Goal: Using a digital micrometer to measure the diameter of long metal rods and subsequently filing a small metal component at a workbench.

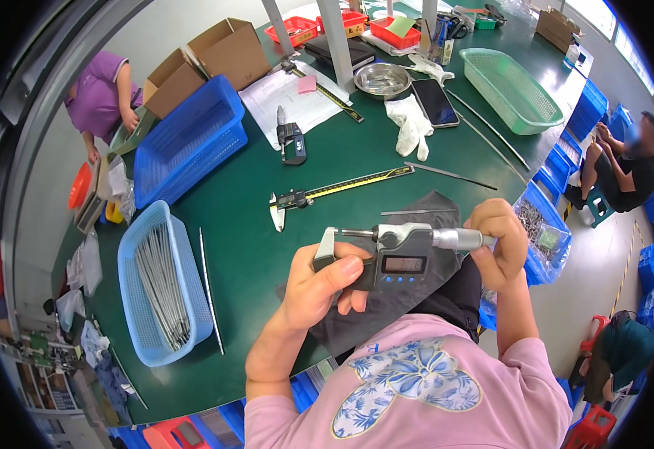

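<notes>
A digital micrometer point(416, 251) with a small display is held level above a dark cloth point(357, 322) at the table's near edge. My left hand point(308, 288) is closed around its frame, thumb in front, by the anvil end. The fingers of my right hand point(500, 243) close on the silver thimble at the other end. No workpiece shows between the measuring faces. Just beyond lies a thin metal strip point(407, 212) on the cloth. Farther off rest a digital caliper point(349, 185) and a second micrometer point(292, 142).
At left, a light-blue basket point(131, 299) holds thin metal rods; one rod point(211, 292) lies beside it. Behind are a blue basket point(151, 168) and cardboard boxes point(229, 52). White gloves point(410, 123), a phone point(435, 103) and a green basket point(510, 112) lie beyond. Other people are at both sides.
</notes>
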Demonstrator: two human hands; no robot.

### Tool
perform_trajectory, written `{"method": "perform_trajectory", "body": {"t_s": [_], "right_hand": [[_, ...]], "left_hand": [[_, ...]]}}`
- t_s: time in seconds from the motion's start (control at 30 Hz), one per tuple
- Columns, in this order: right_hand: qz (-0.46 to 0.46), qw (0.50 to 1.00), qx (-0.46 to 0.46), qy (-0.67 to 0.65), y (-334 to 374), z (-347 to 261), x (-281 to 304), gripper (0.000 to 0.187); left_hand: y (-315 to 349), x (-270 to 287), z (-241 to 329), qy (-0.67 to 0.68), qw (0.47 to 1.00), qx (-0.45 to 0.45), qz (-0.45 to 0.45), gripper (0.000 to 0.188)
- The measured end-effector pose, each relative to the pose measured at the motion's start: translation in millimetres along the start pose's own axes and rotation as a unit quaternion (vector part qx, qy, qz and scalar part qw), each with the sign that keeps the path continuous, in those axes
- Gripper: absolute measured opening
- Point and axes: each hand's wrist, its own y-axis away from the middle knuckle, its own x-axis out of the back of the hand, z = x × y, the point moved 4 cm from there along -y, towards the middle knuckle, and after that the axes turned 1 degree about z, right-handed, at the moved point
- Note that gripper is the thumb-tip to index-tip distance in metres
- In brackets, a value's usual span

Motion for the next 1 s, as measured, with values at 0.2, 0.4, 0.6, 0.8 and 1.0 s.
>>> {"method": "perform_trajectory", "body": {"t_s": [0.2,0.4,0.6,0.8,1.0], "right_hand": [[0.075,0.997,-0.023,0.005,-3,-10,-4,0.017],[-0.013,0.998,0.030,0.049,2,-10,-6,0.022],[-0.009,0.996,0.041,0.075,2,-9,-5,0.026],[0.081,0.996,-0.030,0.022,8,-5,-4,0.025],[0.036,0.999,-0.007,0.002,9,-3,-6,0.023]], "left_hand": [[4,3,5,-0.012,1.000,0.004,0.013,0.028],[6,0,5,-0.018,1.000,0.011,0.018,0.028],[7,0,5,-0.015,1.000,0.015,0.018,0.030],[6,0,4,-0.019,0.999,0.016,0.021,0.029],[5,1,3,-0.035,0.999,0.028,0.015,0.029]]}}
